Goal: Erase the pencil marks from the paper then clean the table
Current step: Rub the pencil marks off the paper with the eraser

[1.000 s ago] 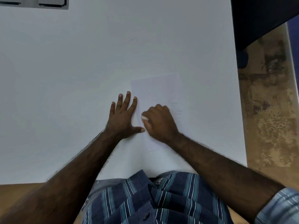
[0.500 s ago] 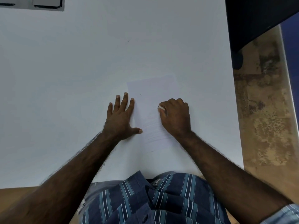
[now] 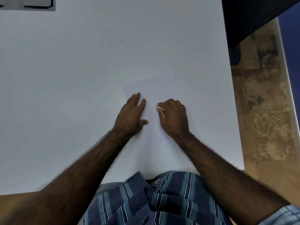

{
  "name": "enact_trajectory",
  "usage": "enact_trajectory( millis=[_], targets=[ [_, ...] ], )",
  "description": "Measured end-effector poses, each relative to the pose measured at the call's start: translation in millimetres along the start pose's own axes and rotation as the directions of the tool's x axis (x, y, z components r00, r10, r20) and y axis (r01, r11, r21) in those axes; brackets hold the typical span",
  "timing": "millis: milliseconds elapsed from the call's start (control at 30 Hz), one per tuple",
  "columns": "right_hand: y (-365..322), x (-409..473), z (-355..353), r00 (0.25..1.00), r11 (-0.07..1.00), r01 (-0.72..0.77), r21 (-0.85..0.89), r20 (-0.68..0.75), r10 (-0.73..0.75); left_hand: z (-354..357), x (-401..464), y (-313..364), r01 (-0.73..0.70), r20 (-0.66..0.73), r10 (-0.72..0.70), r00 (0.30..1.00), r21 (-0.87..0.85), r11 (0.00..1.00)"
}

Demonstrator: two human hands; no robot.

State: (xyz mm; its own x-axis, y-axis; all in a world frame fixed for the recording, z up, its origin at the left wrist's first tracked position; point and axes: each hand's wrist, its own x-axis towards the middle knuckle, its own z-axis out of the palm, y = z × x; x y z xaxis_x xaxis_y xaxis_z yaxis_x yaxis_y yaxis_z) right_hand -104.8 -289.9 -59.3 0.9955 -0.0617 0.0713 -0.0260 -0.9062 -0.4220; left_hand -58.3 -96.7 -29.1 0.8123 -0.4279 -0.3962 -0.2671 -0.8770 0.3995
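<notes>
Left hand (image 3: 132,114) is lying flat and open, pinning the paper (image 3: 155,88). Right hand (image 3: 174,116) is pinching a white eraser (image 3: 159,108) against the sheet, just beside it.

The left hand (image 3: 131,114) has slid onto the paper (image 3: 155,88).

Table (image 3: 81,78) smooth matt white; paper (image 3: 155,88) thin matt sheet; shirt (image 3: 170,200) striped woven cloth; floor (image 3: 266,111) mottled, worn.

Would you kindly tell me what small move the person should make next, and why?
Probably drag the eraser toward the body, over the faint pencil lines still visible on the near part of the paper. The right hand already pinches the eraser on the sheet, and the left hand lies flat on its left edge, steadying it.
</notes>
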Motion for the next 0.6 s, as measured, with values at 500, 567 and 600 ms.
enact_trajectory(
  millis=[500, 567, 600],
  targets=[
    [-4.3, 24.1, -10.0, 0.997, 0.997, -0.068, -0.048, -0.029, 0.067, -0.9, 5.1, -0.5, 0.009, 0.004, -0.01, 1.0, 0.03, 1.0],
    [-17.7, 5.4, -1.4, 0.992, 0.994, 0.107, -0.013, 0.066, -0.106, -0.4, 4.6, -2.0, 0.002, 0.003, -0.003, 1.0, 0.025, 1.0],
    [-20.3, -2.5, 1.0, 0.976, 0.982, 0.19, -0.011, 0.113, -0.188, -0.2, 4.4, -2.8, -0.002, 0.003, 0.002, 1.0, 0.025, 1.0]
  ],
)
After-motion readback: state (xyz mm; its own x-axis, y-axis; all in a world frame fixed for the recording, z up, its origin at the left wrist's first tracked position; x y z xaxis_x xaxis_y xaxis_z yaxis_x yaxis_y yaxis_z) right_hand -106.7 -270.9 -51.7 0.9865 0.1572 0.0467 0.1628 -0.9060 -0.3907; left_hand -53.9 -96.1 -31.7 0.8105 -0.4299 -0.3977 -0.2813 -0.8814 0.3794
